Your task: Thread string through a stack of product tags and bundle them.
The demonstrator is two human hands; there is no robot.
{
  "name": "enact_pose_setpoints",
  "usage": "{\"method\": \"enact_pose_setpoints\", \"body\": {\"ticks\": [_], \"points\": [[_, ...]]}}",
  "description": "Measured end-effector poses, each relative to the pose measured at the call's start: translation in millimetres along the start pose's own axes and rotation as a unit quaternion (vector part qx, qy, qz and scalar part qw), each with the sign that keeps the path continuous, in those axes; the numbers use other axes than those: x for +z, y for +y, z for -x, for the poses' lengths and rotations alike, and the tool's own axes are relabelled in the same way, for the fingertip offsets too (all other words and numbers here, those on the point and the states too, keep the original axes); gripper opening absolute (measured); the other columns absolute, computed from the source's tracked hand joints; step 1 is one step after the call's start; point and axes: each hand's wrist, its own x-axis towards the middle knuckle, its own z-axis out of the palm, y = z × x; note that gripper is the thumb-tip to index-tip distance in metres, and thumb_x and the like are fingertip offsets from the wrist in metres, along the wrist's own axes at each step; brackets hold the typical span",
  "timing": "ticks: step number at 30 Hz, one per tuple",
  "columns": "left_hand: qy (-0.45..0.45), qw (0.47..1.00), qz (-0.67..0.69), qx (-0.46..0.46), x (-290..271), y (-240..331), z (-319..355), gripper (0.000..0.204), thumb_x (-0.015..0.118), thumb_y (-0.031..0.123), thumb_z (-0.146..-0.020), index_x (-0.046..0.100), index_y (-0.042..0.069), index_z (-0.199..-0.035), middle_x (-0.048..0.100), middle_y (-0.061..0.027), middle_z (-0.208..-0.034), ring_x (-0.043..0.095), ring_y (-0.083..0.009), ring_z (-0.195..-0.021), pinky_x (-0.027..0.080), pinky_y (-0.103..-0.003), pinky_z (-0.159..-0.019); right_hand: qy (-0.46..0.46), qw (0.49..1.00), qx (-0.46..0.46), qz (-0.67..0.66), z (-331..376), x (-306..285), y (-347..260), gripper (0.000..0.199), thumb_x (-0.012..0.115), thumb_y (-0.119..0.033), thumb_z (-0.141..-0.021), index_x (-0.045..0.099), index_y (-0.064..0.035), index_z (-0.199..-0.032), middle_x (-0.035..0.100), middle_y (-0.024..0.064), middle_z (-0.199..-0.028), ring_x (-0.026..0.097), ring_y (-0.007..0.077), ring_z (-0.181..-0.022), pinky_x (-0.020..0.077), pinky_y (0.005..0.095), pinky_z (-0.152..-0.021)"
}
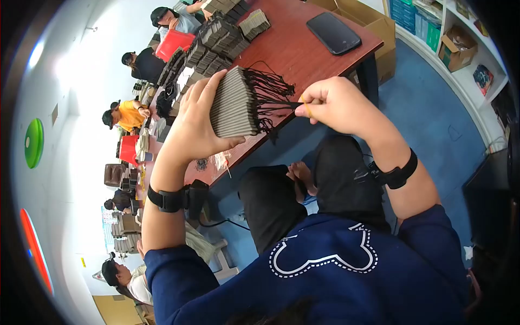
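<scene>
Grey stack [234, 107], black cords [268, 85]

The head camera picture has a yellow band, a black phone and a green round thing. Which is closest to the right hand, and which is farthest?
1. Yellow band: at the fingers of the right hand.
2. Black phone: on the table, ahead of that hand.
3. Green round thing: far over on the left.

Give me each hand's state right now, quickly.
Left hand: holding a stack of thin grey pieces, gripped along its edges.
Right hand: closed, pinching black cords and a yellow band.
</scene>
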Motion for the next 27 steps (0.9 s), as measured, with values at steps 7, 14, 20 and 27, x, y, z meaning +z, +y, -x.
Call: {"method": "enact_pose_setpoints", "body": {"ticks": [7, 14, 20, 27], "points": [[-0.104, 0.932, 0.347, -0.033, 7, -30, -6, 0.107, 0.081, 0.032, -0.053, 0.027, -0.005, -0.138, 0.042, -0.018, -0.132, 0.04, -0.0275, -0.124, 0.028, -0.033, -0.104, 0.135, 0.987, -0.047, -0.07, -21, 1, -11, 0.017, 0.069, -0.017, -0.076, 0.064, -0.0003, -0.079, 0.061, 0.0091, -0.061, 0.055, 0.0157, -0.052, 0.0426, 0.0294, -0.052], [-0.152, 0.826, 0.532, -0.108, 23, -36, -5, 0.103, 0.076, 0.031, -0.062, 0.021, -0.007, -0.139, 0.043, -0.0176, -0.131, 0.039, -0.0239, -0.124, 0.028, -0.033, -0.104, 0.179, 0.974, -0.137, 0.018, -43, -13, -13, 0.023, 0.065, -0.022, -0.081, 0.064, 0.0007, -0.084, 0.06, 0.007, -0.063, 0.056, 0.016, -0.056, 0.0427, 0.0275, -0.053], [0.118, 0.932, 0.332, -0.09, 94, -27, -45, 0.104, 0.078, 0.025, -0.06, 0.019, -0.001, -0.142, 0.043, -0.0167, -0.126, 0.044, -0.0248, -0.117, 0.033, -0.033, -0.1, 0.191, 0.981, -0.002, -0.012, -52, -46, 7, 0.047, 0.062, -0.035, -0.086, 0.058, -0.0011, -0.118, 0.065, 0.0031, -0.075, 0.055, 0.0075, -0.062, 0.0469, 0.0229, -0.062], [0.362, 0.816, 0.411, -0.183, 181, 15, -64, 0.113, 0.081, 0.033, -0.056, 0.016, -0.004, -0.14, 0.038, -0.0211, -0.124, 0.039, -0.035, -0.116, 0.031, -0.042, -0.101, 0.011, 0.984, -0.116, 0.136, -81, -57, -5, 0.083, 0.08, -0.029, -0.066, 0.041, 0.0012, -0.133, 0.049, 0.02, -0.129, 0.049, 0.0291, -0.119, 0.0389, 0.0356, -0.1]]}}
